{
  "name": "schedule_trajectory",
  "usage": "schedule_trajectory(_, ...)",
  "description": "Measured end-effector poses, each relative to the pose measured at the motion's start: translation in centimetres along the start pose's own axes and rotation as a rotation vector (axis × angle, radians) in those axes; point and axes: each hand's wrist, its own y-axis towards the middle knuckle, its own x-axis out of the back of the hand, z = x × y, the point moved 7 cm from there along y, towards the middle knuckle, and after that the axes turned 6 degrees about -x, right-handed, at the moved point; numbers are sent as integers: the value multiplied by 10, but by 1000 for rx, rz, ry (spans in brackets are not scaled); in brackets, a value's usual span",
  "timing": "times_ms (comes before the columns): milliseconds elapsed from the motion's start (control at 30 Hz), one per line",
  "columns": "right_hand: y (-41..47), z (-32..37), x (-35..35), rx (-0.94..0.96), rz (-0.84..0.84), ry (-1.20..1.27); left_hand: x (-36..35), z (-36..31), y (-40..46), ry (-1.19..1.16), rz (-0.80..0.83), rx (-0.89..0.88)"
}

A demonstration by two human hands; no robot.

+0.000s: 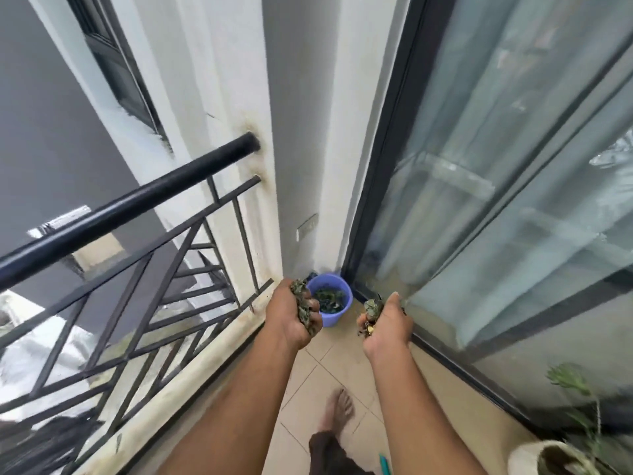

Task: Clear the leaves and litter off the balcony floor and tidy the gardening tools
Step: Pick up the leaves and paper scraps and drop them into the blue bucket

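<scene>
Both hands, left (291, 317) and right (385, 323), clutch crumpled dry leaves (303, 305) near the round blue plastic bucket (330, 303).

floor (329, 368): beige tiles | wall (301, 132): white | sliding glass door (496, 200) | black railing (120, 207)

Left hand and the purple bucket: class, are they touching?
Cannot tell. In the head view the left hand, gripping dry leaves, overlaps the purple bucket rim, apparently above it, but no gap or contact shows plainly.
</scene>
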Motion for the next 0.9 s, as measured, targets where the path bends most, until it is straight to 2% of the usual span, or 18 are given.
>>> schedule_trajectory(233, 118, 13, -87, -120, -60, 1, -43, -10, 145, 21, -89, 33)
schedule_trajectory(467, 246, -20, -130, -213, -173, -57, -45, 14, 289, -40, -220, 44)
schedule_trajectory(667, 373, -79, -157, -279, -186, 85, -31, 43, 422, -81, -144, 21)
schedule_trajectory(767, 436, -111, -170, -245, -186, 89, -7, 65, 485, -85, -160, 26)
schedule_trajectory(900, 520, -156, -182, -175, -167, 30, 31, 96, 573, 4, -105, 48)
